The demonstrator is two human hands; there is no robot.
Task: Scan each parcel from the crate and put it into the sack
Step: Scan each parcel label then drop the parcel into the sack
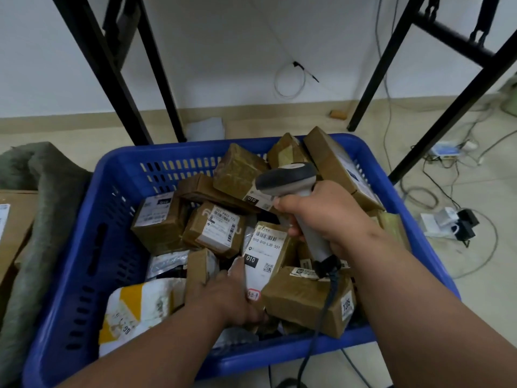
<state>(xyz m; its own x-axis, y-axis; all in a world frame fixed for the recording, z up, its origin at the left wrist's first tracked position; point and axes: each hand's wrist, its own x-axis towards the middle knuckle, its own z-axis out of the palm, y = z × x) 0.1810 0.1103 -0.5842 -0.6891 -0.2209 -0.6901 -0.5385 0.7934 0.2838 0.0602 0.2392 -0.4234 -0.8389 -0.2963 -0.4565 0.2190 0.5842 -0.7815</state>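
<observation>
A grey-green sack [42,208] lies slumped just left of the blue crate [92,247], which is heaped with brown parcels. Inside it, the left hand [223,295] grips a white-labelled parcel [265,256] by its lower edge. Above, the right hand [324,217] clasps a corded scanner [291,180] by the handle.

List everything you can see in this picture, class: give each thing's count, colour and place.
crate: one, blue, centre floor
parcels: many, mostly brown, piled in crate
labelled parcel: one, brown with white label, crate centre, left hand on it
scanner: one, grey, above parcels, corded
sack: one, grey-green, left of crate
frame legs: several, black, behind crate
cables: several, floor at right
left hand: grips labelled parcel
right hand: grips scanner
</observation>
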